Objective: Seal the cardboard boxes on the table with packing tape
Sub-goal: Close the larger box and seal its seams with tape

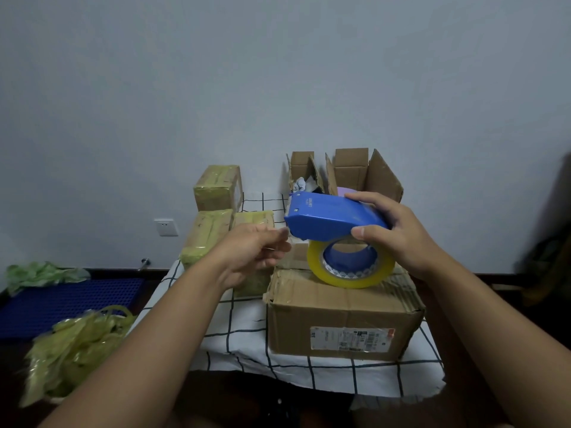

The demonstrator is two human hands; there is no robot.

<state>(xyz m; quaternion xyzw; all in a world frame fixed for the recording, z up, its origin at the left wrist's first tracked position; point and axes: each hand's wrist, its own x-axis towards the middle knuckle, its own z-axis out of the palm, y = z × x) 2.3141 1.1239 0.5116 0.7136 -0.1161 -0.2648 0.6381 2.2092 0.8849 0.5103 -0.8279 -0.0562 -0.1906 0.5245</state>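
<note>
Right hand (pixel 398 233) is wrapped around the blue tape dispenser (pixel 333 219), held just above the closed cardboard box (pixel 343 316) at the table's (pixel 244 322) front right. Left hand (pixel 256 251) seems to pinch the clear tape end at its nose, hard to tell. If that end slips it'll probably snap back and stick to itself, or go on crooked.

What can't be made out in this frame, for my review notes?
Head view only:
- Tape end at the left hand: motion blur hides whether its grip pinches any.
- Shipping label text on the front box: too small.
- Contents of the open boxes: blocked by the blue dispenser in the right hand.
- Dark shape at the right edge: cut off, blurred.
</note>
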